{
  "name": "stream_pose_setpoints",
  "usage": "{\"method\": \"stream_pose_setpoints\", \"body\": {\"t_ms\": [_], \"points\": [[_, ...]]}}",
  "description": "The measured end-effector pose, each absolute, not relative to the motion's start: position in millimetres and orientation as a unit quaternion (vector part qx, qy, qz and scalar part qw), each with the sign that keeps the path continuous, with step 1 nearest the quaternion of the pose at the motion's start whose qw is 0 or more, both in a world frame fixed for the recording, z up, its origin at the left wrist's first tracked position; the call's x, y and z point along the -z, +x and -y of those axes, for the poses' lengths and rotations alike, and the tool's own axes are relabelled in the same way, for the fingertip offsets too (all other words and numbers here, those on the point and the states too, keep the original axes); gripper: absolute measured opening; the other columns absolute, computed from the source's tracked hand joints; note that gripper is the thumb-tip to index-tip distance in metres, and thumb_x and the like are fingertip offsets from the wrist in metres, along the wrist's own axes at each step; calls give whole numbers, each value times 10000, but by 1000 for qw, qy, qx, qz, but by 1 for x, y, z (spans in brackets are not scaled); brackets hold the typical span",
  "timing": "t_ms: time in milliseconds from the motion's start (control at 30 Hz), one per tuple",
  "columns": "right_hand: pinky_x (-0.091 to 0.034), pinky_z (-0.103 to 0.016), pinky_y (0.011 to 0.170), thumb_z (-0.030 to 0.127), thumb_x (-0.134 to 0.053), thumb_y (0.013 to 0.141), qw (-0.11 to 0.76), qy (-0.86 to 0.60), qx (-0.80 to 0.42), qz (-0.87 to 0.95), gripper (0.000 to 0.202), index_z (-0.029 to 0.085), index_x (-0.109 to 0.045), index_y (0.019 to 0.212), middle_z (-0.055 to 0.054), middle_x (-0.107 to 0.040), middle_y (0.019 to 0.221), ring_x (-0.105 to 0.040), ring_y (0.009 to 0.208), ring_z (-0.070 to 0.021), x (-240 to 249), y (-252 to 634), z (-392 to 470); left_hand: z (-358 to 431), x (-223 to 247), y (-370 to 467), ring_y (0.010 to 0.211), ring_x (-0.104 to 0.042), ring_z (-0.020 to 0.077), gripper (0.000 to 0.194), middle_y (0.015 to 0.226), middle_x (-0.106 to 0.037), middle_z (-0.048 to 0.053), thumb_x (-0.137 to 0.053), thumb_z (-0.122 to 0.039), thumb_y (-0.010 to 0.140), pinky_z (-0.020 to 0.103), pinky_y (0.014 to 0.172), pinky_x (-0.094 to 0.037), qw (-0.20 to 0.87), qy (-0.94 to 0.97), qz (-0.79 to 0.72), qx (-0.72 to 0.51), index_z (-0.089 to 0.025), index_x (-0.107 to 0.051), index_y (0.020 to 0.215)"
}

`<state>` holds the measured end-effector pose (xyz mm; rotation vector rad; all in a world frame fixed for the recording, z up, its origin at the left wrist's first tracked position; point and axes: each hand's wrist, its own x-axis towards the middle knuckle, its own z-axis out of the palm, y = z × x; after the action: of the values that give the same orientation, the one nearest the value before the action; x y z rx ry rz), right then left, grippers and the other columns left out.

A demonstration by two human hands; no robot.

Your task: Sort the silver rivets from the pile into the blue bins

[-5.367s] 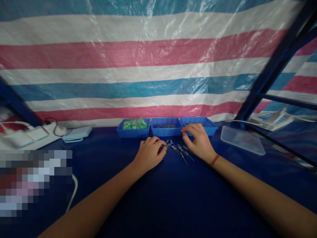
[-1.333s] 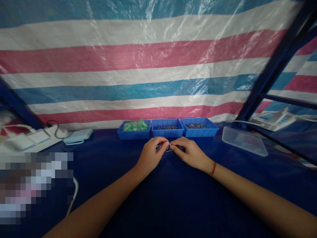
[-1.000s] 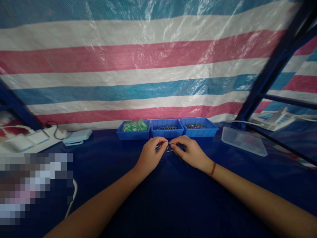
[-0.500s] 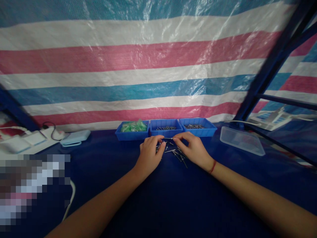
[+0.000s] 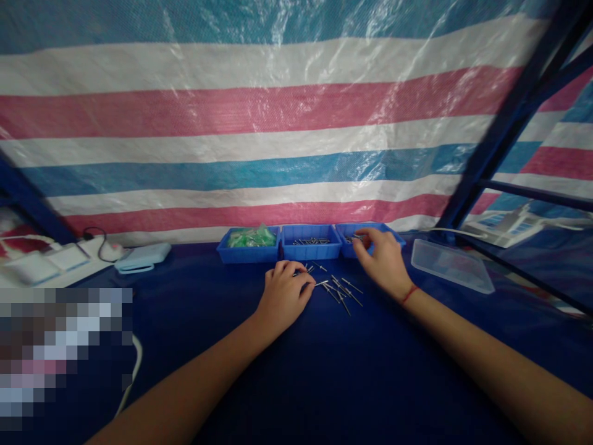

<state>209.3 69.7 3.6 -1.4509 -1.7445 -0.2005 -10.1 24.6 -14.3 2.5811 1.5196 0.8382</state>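
Several thin metal rivets lie scattered on the blue table. At their left side is my left hand, closed, with its thumb and fingertips at the end of one rivet. My right hand hovers at the front of the right blue bin, fingers curled; what its fingertips hold, if anything, is too small to make out. More metal rivets lie in that bin. The middle blue bin also contains rivets, and the left blue bin holds green bags.
A clear plastic lid lies on the right, near a blue metal frame. On the left are a light blue case, a white power strip and a white cable. Striped sheeting hangs behind the bins.
My right hand has left the rivet between both hands and moved right and back to the right bin. My left hand has lowered slightly onto the loose rivets.
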Motion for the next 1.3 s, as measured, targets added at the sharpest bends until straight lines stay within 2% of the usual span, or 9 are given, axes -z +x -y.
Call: {"method": "stream_pose_setpoints", "body": {"t_ms": [167,367,500,600,667,733,800,933,1300], "points": [[-306,-349,723,267,-499,847,311,-475,25,823,183,211,-652,763,-24,-657,750,-538,776,-200,-5,179,-45,-24,16,-7,1044,-474,261,166,1060,-586,71,-485,-201,882,428,824,-382,-19,833,-503,-231,-190,-650,864],[-299,-362,752,297,-543,848,236,-397,14,887,154,209,-665,816,-31,-665,786,-532,855,-210,-2,168,-32,-23,19,-8,1030,-495,251,174,1081,-560,100,-417,-163,903,420,835,-379,-57,826,-509,-236,-152,-587,937],[-337,-352,732,280,-504,884,282,-398,-20,873,178,204,-662,852,-47,-672,829,-546,813,-191,-1,167,-33,-25,17,-8,962,-550,221,158,984,-622,67,-393,-191,921,410,840,-376,-17,814,-505,-288,-175,-550,929],[-386,-340,736,277,-506,887,340,-404,-87,845,173,209,-661,849,-41,-687,856,-571,795,-178,0,166,-37,-27,17,-8,902,-597,211,185,895,-660,34,-517,-262,875,407,847,-396,47,794,-496,-348,-176,-504,1038],[-411,-335,752,262,-511,884,364,-401,-119,832,165,212,-661,841,-33,-697,869,-585,801,-175,1,166,-39,-29,17,-8,900,-611,211,255,898,-673,32,-569,-273,843,395,851,-416,75,785,-487,-377,-177,-499,1069],[-426,-337,765,257,-513,880,377,-398,-133,826,164,215,-664,835,-28,-703,873,-595,806,-176,2,166,-40,-29,16,-9,907,-616,203,174,931,-677,39,-551,-259,853,366,834,-440,93,782,-477,-390,-188,-539,1012],[-433,-341,770,263,-510,879,383,-395,-137,823,172,219,-670,836,-27,-706,866,-601,808,-179,3,166,-40,-29,14,-10,888,-622,193,107,935,-679,41,-516,-248,870,339,803,-457,106,780,-472,-396,-191,-572,941],[-438,-337,768,266,-507,880,384,-394,-146,823,179,223,-677,846,-23,-706,867,-606,809,-177,3,166,-39,-29,10,-12,801,-626,166,111,860,-677,32,-488,-241,874,302,752,-471,122,776,-460,-415,-185,-583,865],[-454,-344,776,278,-489,880,371,-398,-149,825,193,215,-670,858,-29,-705,874,-610,816,-179,4,164,-39,-28,8,-12,758,-609,145,113,827,-655,22,-480,-238,866,275,732,-475,138,766,-439,-449,-185,-574,833]]}}
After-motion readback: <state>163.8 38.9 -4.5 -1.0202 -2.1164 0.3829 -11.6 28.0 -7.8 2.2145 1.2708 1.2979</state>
